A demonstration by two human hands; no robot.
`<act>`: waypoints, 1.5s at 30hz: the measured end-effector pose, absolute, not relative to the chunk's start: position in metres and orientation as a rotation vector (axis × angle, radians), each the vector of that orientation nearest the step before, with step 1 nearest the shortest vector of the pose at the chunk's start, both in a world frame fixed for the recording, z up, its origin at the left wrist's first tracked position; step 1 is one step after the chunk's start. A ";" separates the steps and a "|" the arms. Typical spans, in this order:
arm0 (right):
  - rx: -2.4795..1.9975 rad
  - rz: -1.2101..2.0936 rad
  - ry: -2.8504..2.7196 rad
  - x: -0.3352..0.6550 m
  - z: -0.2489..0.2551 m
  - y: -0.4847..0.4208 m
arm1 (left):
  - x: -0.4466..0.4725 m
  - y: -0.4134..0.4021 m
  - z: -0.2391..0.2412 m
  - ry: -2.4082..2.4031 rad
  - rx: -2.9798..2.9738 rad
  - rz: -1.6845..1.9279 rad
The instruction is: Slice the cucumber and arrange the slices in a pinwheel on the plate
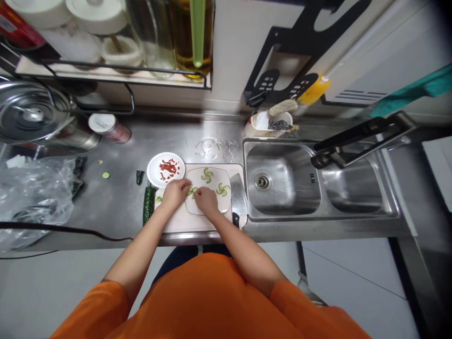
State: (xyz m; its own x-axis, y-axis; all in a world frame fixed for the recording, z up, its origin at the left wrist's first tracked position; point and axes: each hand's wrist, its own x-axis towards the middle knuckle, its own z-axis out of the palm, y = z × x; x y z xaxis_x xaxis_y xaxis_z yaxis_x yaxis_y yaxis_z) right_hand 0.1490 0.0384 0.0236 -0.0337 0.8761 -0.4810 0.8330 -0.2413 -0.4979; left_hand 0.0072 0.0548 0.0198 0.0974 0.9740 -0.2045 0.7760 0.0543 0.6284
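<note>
On the square white plate [222, 207], curved cucumber slices form pinwheels: one at the top [207, 175], one at the right [223, 189] and one at the left [192, 191]. My left hand [174, 194] is over the plate's left edge, its fingers pinched beside the left pinwheel. My right hand [207, 201] is closed too, fingertips at that same pinwheel. Whatever the fingertips hold is too small to make out. Below the plate lies a pale cutting board [183, 225]. A cleaver [239, 197] rests on its right side.
A round white plate [151, 170] with red pieces [168, 168] touches the board's upper left. Left of it are a cucumber [149, 207], a cucumber end [140, 177] and a plastic bag [35, 197]. The sink [282, 183] is at the right; a jar rack [123, 75] hangs above.
</note>
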 end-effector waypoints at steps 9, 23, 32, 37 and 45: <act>-2.193 1.133 -1.979 0.145 0.028 0.037 | 0.009 0.054 0.018 1.691 1.927 0.329; -2.171 1.091 -2.055 0.144 0.027 0.035 | 0.007 0.051 0.008 1.723 1.975 0.295; -2.094 0.970 -2.125 0.143 0.020 0.032 | 0.007 0.051 0.008 1.708 1.995 0.285; -2.098 0.985 -2.124 0.143 0.020 0.032 | 0.008 0.051 0.013 1.699 2.013 0.269; -2.077 0.973 -2.112 0.146 0.018 0.031 | 0.010 0.050 0.019 1.708 1.983 0.330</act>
State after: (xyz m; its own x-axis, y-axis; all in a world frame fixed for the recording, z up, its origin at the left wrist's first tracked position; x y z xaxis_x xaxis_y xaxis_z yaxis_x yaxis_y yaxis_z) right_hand 0.1461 0.0309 0.0185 -0.1122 0.9097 -0.3997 0.8950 -0.0822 -0.4384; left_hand 0.0097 0.0501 0.0191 0.1846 0.9733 -0.1363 0.8526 -0.0896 0.5149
